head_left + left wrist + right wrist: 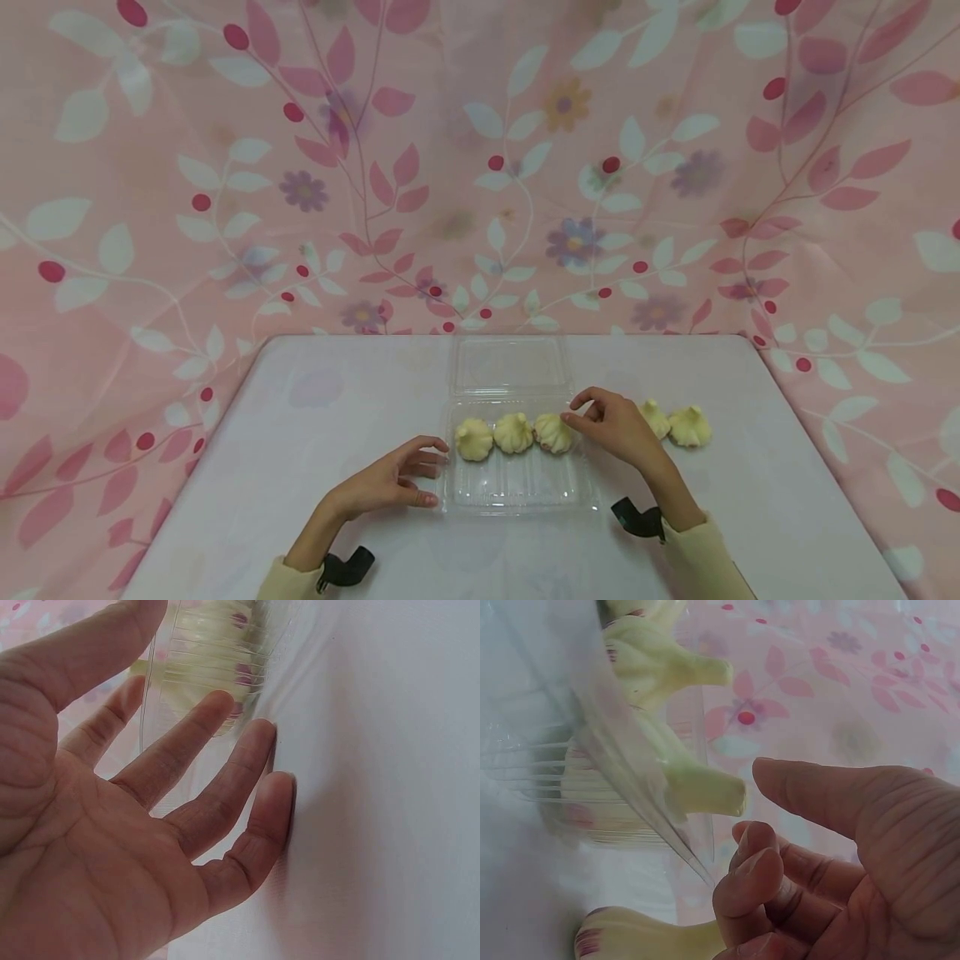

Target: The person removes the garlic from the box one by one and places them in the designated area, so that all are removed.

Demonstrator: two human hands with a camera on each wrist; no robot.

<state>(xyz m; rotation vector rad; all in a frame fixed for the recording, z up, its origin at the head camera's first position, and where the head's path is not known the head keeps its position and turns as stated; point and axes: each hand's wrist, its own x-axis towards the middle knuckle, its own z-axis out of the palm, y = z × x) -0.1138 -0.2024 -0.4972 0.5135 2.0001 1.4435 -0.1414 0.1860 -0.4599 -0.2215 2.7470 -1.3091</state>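
Three pale garlic bulbs with purple marks sit in a row in a clear plastic box (517, 507): a left bulb (474, 439), a middle bulb (513, 432) and a right bulb (552, 433). My right hand (617, 427) hovers at the box's right side. In the right wrist view its thumb (810, 791) is just apart from the stem of the nearest bulb (705, 787), and nothing is between the fingers. Beside the box's left wall, my left hand (390, 479) holds nothing, its fingers spread and slightly bent, with fingertips (262, 735) close to the tabletop.
Two more garlic bulbs, one (690, 427) in full view and one (655, 419) partly behind the right hand, lie on the white table (337, 392). The box's clear lid (512, 367) is folded back behind it. A pink floral cloth (450, 167) hangs behind the table.
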